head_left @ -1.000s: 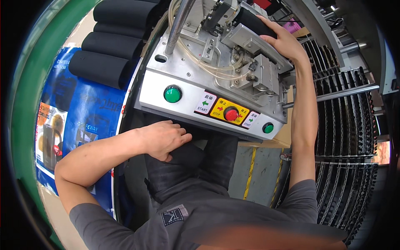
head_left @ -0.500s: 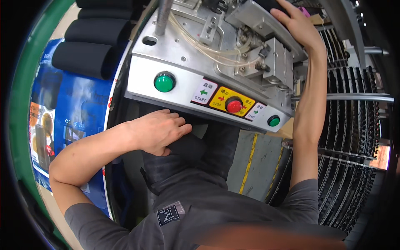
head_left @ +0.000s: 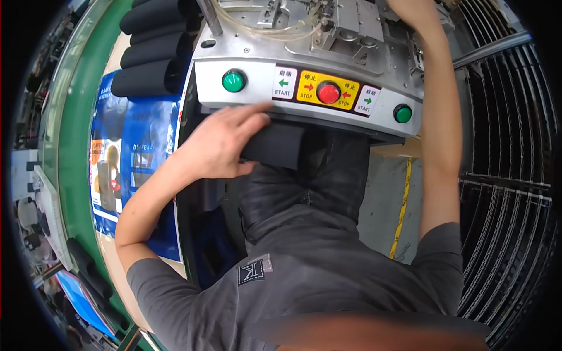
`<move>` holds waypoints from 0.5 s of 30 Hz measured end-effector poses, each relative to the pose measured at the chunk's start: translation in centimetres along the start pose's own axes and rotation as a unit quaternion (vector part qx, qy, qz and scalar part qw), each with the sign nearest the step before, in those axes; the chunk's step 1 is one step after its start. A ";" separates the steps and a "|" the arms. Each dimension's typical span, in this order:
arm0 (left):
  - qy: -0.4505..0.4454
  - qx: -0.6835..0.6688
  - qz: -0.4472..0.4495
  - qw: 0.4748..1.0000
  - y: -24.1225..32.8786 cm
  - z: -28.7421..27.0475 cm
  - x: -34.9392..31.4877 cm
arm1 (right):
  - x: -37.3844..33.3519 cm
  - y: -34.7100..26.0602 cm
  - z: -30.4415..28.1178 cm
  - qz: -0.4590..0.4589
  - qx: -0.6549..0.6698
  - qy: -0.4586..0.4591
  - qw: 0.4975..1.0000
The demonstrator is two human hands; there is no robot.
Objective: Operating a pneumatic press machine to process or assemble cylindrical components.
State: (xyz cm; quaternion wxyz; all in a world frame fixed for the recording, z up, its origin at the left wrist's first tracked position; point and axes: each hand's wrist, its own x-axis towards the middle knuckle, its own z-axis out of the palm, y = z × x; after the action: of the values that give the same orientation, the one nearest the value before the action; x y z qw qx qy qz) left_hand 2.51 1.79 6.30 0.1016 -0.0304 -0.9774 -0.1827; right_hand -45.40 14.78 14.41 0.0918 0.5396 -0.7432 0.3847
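standing over the lap of a seated worker, the left hand [head_left: 218,143] grips one end of a black tube [head_left: 272,145], fingers over the top and thumb beneath. the tube lies roughly sideways, just under the front edge of the machine [head_left: 246,64], so it is picked up but not set on the metal bed as far as i can see. the right hand [head_left: 411,10] reaches far over the machine's right side and is cut off at the upper edge; i cannot tell whether its fingers are closed on anything, nor whether another piece sits up there.

over on the left, several more loose tubes [head_left: 147,80] lie in a row, the nearest beside a blue printed sheet [head_left: 153,120], and no hand touches them. i can't say whether those are finished or waiting, so the count of what's left stays open. on the front panel, the left green button [head_left: 234,81], the red button [head_left: 329,92] and the right green button [head_left: 403,113] all stand free of fingers.
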 end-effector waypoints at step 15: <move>0.194 0.097 -0.078 0.973 -3.0 2.0 -4.2 | -22.2 -10.6 9.2 -0.026 0.320 0.134 0.937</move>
State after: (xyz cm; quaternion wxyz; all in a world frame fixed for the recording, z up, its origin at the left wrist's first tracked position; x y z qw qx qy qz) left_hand 5.93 -0.40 2.50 0.2775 0.0916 -0.9515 -0.0964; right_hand -24.67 23.51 0.86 0.0227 0.5028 -0.5474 0.6687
